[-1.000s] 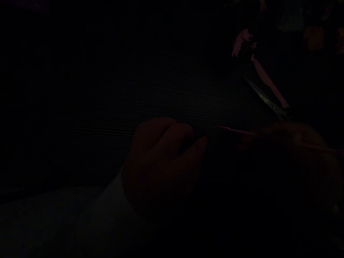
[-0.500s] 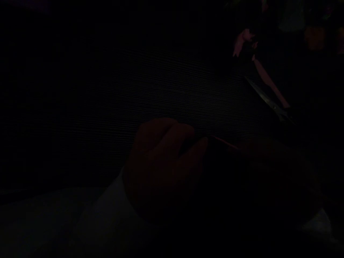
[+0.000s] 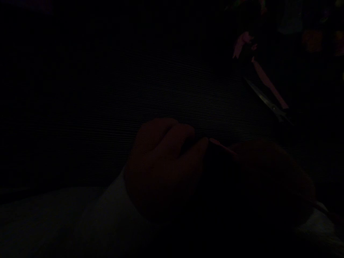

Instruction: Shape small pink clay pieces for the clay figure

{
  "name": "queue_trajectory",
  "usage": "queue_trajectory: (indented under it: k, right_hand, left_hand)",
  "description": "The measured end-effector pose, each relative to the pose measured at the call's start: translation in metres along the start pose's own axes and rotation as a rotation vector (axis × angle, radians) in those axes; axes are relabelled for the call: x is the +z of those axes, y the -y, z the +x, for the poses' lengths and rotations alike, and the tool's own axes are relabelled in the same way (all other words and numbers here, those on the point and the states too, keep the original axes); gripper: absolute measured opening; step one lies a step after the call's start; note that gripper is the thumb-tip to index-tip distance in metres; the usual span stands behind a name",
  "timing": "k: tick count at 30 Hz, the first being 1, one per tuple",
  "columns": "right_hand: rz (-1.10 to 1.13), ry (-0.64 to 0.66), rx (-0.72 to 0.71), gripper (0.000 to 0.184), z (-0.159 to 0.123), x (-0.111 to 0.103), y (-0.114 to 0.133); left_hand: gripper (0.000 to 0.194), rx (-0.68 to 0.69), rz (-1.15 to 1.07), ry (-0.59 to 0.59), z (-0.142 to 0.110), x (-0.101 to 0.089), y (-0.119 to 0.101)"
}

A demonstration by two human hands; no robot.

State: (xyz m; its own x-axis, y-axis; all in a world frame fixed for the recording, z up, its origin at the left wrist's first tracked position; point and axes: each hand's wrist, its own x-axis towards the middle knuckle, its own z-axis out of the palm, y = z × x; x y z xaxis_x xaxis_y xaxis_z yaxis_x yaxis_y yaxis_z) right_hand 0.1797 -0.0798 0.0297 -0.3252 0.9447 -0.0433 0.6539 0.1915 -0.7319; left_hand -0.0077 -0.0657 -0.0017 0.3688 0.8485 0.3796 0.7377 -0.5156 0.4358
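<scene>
The view is very dark. My left hand [image 3: 163, 165] is closed, its fingers curled and its thumb reaching right to the end of a thin pink strip [image 3: 223, 147]. The other end of this strip runs into my right hand [image 3: 274, 175], a dim shape whose fingers I can barely make out; it appears closed around that end. The strip spans the short gap between both hands. What lies beneath the palms is lost in shadow.
Beyond my right hand, a pair of scissors [image 3: 266, 101] lies beside a longer pink strip [image 3: 270, 84] on the dark ridged tabletop [image 3: 172, 89]. Crumpled pink scraps [image 3: 241, 43] are farther back. An orange item [image 3: 312, 40] and a pale greyish object [image 3: 290, 18] sit at the upper right.
My right hand has shifted slightly left and turned a little, and the pink strip between the hands shows somewhat wider near the left thumb. My left hand stays almost still.
</scene>
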Motion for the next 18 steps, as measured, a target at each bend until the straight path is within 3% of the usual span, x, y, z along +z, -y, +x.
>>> queue_trajectory:
  k: [11, 18]
  right_hand:
    - [0.060, 0.048, 0.034, 0.016, -0.0073, 0.0023, -0.0021]
    - [-0.114, -0.002, 0.000, 0.011, 0.0014, 0.0025, 0.0048]
  left_hand:
    - [0.015, 0.013, -0.008, -0.005, 0.0009, -0.0006, 0.0004]
    - [0.014, 0.004, 0.008, -0.021, 0.0009, 0.0008, -0.0001]
